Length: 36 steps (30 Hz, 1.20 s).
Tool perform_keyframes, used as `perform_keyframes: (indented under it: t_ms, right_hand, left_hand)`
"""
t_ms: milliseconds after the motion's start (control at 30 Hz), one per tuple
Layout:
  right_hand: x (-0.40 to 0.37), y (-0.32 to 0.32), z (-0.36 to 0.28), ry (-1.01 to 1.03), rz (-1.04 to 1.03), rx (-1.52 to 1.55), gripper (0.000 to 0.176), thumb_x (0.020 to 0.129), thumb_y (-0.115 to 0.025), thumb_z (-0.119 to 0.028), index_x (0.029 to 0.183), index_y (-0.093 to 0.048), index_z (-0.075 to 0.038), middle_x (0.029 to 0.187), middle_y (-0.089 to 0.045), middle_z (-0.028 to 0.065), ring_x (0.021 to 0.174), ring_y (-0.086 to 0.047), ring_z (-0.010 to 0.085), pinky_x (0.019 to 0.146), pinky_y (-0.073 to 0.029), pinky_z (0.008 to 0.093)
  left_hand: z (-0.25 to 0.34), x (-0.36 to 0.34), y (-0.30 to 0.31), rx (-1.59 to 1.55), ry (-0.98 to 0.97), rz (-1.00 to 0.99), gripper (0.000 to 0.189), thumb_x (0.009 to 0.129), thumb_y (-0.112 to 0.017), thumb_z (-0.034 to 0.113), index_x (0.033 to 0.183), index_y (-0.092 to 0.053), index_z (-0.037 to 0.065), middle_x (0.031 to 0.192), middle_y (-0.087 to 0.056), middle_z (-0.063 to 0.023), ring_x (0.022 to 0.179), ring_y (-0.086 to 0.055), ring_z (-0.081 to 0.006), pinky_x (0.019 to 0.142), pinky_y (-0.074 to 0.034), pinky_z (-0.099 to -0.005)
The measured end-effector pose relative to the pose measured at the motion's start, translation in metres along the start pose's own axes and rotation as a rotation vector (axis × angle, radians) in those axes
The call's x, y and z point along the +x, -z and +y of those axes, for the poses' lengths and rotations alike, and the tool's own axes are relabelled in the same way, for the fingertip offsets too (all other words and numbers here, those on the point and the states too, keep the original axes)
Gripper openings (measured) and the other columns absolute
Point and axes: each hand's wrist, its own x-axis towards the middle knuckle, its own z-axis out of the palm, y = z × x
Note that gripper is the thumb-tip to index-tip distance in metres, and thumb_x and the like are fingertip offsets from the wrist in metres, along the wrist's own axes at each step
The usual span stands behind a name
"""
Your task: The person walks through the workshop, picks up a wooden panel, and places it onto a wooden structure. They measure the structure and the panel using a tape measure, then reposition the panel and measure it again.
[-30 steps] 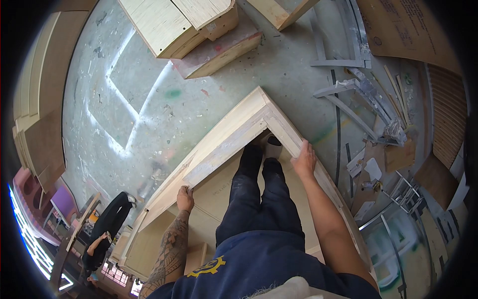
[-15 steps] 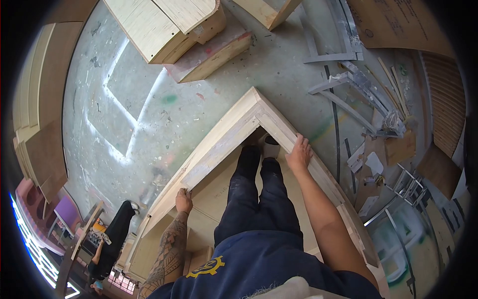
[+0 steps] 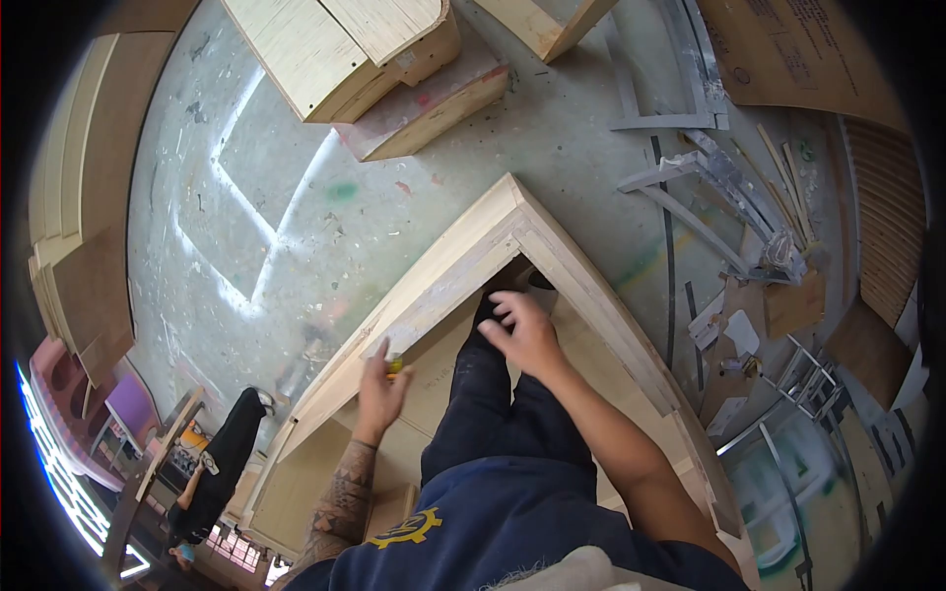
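My left hand [image 3: 380, 396] is over the left side of the wooden frame [image 3: 448, 286], index finger stretched out and thumb apart. Held in it is a small yellow-green object [image 3: 395, 365], mostly covered by the fingers and too small to name surely. My right hand [image 3: 524, 333] hovers above my legs, inside the frame's corner, with its fingers spread and nothing in them. The frame is made of pale boards meeting in a point ahead of me, and I stand within it.
Wooden boxes [image 3: 340, 59] stand ahead on the painted concrete floor. To the right lie grey frame pieces [image 3: 705, 182], scraps and a metal rack [image 3: 803, 369]. Wood panels [image 3: 84, 148] lean at the left. Another person [image 3: 222, 463] in dark clothes is at lower left.
My right hand has let go of the frame's right side and moved left over my legs. The left hand has loosened from the frame edge, and the yellow-green object now shows in it.
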Motion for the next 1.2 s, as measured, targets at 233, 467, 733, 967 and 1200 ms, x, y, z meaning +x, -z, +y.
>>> perform_keyframes:
  t_ms: [233,467,733,967,1200]
  right_hand:
    - [-0.03,-0.057,0.004,-0.09,-0.258,0.022,0.021,0.086,-0.074,-0.018,0.09,-0.071,0.002,0.085,-0.072,0.0191,0.08,-0.072,0.0311,0.073,-0.055,0.0389]
    - [-0.068,-0.032,0.02,-0.192,-0.356,0.08,0.021,0.082,-0.077,-0.02,0.087,-0.071,-0.001,0.083,-0.072,0.017,0.08,-0.072,0.0297,0.072,-0.055,0.039]
    - [-0.102,-0.033,0.019,-0.259,-0.161,0.2,0.018,0.085,-0.077,-0.017,0.088,-0.071,0.0,0.082,-0.072,0.0156,0.078,-0.072,0.0273,0.071,-0.055,0.0374]
    - [-0.097,0.009,0.052,-0.211,0.243,0.145,0.01,0.086,-0.074,-0.009,0.094,-0.07,-0.003,0.084,-0.07,0.0105,0.078,-0.069,0.021,0.073,-0.054,0.0338]
    - [-0.061,0.085,0.064,-0.264,0.358,0.2,0.018,0.089,-0.072,-0.008,0.105,-0.067,-0.001,0.089,-0.067,0.0056,0.08,-0.063,0.0142,0.077,-0.053,0.0295]
  left_hand:
    - [0.082,0.001,-0.051,-0.194,-0.141,-0.266,0.101,0.079,-0.078,0.013,0.158,-0.016,0.002,0.081,-0.062,-0.0119,0.075,-0.067,-0.0249,0.073,-0.055,-0.0361]
    - [0.09,-0.014,-0.049,-0.068,-0.11,-0.516,0.086,0.081,-0.083,0.024,0.151,-0.038,0.004,0.088,-0.068,-0.0144,0.082,-0.069,-0.0254,0.078,-0.055,-0.0369]
    - [0.07,0.0,-0.015,0.103,-0.074,-0.788,0.039,0.094,-0.067,0.03,0.124,-0.066,0.005,0.111,-0.072,-0.017,0.103,-0.07,-0.0269,0.091,-0.054,-0.0373]
    - [0.011,0.004,0.009,0.263,-0.216,-0.642,0.029,0.098,-0.06,0.026,0.113,-0.066,0.002,0.102,-0.069,-0.0203,0.1,-0.067,-0.0373,0.088,-0.053,-0.0425]
    - [-0.069,0.007,0.042,0.297,-0.28,-0.449,0.018,0.096,-0.06,0.022,0.102,-0.067,0.007,0.095,-0.068,-0.0193,0.096,-0.064,-0.0384,0.087,-0.051,-0.0474]
